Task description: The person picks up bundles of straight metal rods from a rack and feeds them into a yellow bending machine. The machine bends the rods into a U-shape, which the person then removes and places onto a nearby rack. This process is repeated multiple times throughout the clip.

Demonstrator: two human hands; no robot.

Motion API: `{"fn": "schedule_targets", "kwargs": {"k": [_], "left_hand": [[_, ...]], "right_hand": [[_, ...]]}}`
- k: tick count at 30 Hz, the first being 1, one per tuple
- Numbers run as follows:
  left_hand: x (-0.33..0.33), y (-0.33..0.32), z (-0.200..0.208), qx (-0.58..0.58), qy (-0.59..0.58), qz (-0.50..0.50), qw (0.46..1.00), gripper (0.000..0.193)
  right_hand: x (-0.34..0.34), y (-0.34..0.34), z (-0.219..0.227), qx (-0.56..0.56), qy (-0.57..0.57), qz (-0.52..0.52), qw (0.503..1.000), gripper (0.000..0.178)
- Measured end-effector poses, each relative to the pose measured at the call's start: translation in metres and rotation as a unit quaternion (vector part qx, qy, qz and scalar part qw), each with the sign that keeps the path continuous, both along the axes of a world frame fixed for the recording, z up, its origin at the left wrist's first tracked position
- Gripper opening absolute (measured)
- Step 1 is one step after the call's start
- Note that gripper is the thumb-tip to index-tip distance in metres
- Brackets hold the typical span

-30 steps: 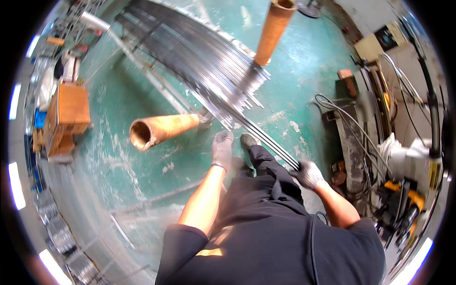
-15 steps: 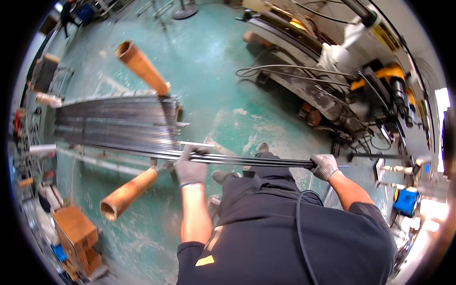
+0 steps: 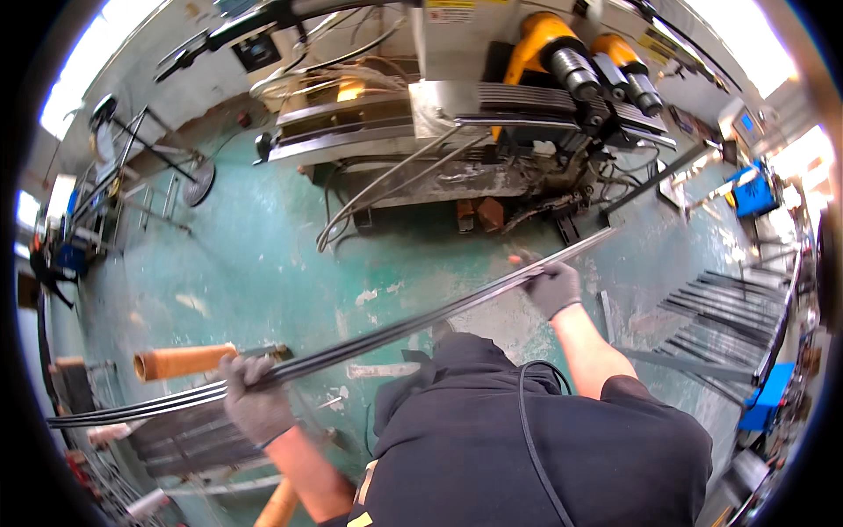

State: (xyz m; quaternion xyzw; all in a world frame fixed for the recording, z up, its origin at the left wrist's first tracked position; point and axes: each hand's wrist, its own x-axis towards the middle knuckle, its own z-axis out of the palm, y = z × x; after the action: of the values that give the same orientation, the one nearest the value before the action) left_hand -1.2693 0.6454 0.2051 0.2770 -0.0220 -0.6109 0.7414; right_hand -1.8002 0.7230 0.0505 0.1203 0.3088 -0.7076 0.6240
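A bundle of several long, thin dark metal bars point(image 3: 369, 342) runs diagonally across in front of me, its right end higher in the picture. My left hand point(image 3: 256, 400), in a grey work glove, is closed round the bars at the left. Farther along them, my right hand point(image 3: 553, 288), gloved too, grips near the right end. Beyond my left hand, the bars pass above a stack of similar metal bars point(image 3: 189, 446) at the lower left. Next to that stack are two brown tubes, one point(image 3: 189, 362) behind it and one point(image 3: 279, 504) in front, partly cut off.
A long machine point(image 3: 439, 176) with orange motor units point(image 3: 549, 48) and hanging cables stands across the far side. To the right is a rack point(image 3: 755, 378) bearing several spaced bars, beside a blue box point(image 3: 767, 400). A round-based stand point(image 3: 200, 183) is at the far left.
The view has turned right, toward the machine. Both hands have carried the bars away from the stack, and the bundle now slants up to the right instead of lying nearly level.
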Motion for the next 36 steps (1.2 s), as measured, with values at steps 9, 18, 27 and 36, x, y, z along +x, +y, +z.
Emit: {"fn": "schedule_targets", "kwargs": {"k": [9,18,27,36], "left_hand": [[-0.104,-0.145,0.030,-0.154,-0.078,-0.211,0.962,0.031],[-0.078,-0.302,0.023,-0.254,-0.132,-0.298,0.911,0.032],[-0.150,-0.383,-0.036,-0.038,-0.148,-0.218,0.964,0.031],[-0.210,-0.389,-0.040,-0.071,-0.086,-0.272,0.956,0.034]], "right_hand": [[-0.062,-0.078,0.039,0.079,0.094,-0.171,0.978,0.012],[-0.181,-0.123,0.063,0.071,0.174,-0.361,0.914,0.027],[-0.212,-0.188,0.099,0.021,0.191,-0.403,0.895,0.017],[-0.289,-0.224,0.099,0.128,0.218,-0.411,0.876,0.025]]}}
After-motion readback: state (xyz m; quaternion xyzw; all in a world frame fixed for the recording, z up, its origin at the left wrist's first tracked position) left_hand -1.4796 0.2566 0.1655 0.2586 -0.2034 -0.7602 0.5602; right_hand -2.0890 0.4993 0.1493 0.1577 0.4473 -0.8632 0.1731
